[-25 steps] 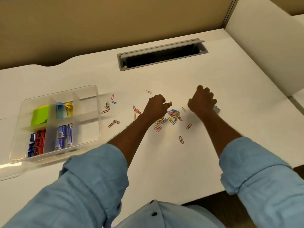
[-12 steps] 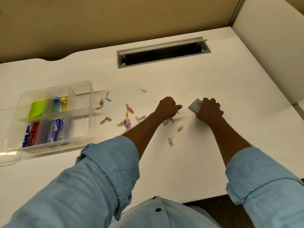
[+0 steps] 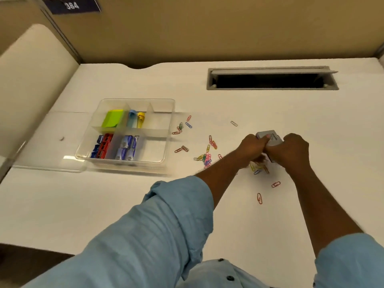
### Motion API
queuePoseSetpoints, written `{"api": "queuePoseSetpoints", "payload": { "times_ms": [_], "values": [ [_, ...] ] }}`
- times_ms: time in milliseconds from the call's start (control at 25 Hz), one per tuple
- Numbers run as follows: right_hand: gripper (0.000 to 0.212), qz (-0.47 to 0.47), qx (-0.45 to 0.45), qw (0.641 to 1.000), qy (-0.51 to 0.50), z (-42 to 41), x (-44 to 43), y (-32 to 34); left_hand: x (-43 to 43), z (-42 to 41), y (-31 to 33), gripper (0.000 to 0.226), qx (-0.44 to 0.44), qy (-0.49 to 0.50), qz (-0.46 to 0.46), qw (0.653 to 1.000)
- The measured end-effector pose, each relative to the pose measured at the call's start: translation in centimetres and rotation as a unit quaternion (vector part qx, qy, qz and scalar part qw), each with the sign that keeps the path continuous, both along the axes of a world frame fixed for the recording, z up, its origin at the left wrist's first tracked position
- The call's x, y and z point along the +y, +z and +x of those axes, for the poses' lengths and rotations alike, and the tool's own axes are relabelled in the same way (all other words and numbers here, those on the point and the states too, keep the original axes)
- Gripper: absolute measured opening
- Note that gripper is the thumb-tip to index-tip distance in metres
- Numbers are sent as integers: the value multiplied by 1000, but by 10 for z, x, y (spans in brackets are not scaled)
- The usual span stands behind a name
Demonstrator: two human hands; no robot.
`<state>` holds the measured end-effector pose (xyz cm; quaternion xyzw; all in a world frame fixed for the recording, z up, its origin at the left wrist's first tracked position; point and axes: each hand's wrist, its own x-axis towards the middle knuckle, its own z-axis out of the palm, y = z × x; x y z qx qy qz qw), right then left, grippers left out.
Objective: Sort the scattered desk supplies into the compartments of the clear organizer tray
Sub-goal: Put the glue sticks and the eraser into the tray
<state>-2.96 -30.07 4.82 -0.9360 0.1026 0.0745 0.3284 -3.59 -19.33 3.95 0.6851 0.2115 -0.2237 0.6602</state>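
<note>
My right hand [image 3: 296, 152] grips a small grey box [image 3: 271, 137] just above the white desk. My left hand [image 3: 250, 150] is curled against the box's left end with its thumb on the top face. A blurred bunch of coloured paper clips [image 3: 258, 167] lies under both hands. More clips [image 3: 205, 159] are scattered leftward toward the clear organizer tray [image 3: 168, 140]. The tray holds green sticky notes [image 3: 112, 119], a blue and a yellow item [image 3: 136, 119], small blue and red pieces [image 3: 101, 146] and blue-white packets [image 3: 127, 148]. Its two right compartments look bare.
A clear flat lid [image 3: 47, 163] lies beside and under the tray's left side. A grey cable slot [image 3: 272, 79] is open at the back of the desk. Tan partition walls close the back and left. The desk's front edge runs near my sleeves.
My left hand has left the clips and moved right to meet my right hand at the grey box. The box is raised and more exposed. My head has turned left.
</note>
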Motion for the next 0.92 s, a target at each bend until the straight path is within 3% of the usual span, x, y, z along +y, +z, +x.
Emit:
{"api": "queuePoseSetpoints", "payload": {
  "times_ms": [80, 240, 440, 680, 800, 920],
  "values": [
    [49, 29, -29, 999, 18, 3, 27, 7, 21, 2, 7, 38, -22, 77, -71, 994],
    [52, 73, -83, 992, 66, 4, 90, 21, 83, 5, 24, 33, -63, 175, -58, 981],
    [40, 104, -61, 987, 105, 21, 169, 31, 177, 0, 35, 32, -72, 199, 24, 977],
    [38, 143, -52, 972, 180, 31, 261, 35, 272, -6, 37, 31, -96, 198, 41, 975],
    [32, 156, -45, 971, 178, 37, 295, 36, 306, -7, 34, 34, -99, 182, 164, 964],
    [29, 133, -49, 975, 170, 43, 320, 29, 332, -8, 27, 35, -109, 146, 331, 926]
  ]
}}
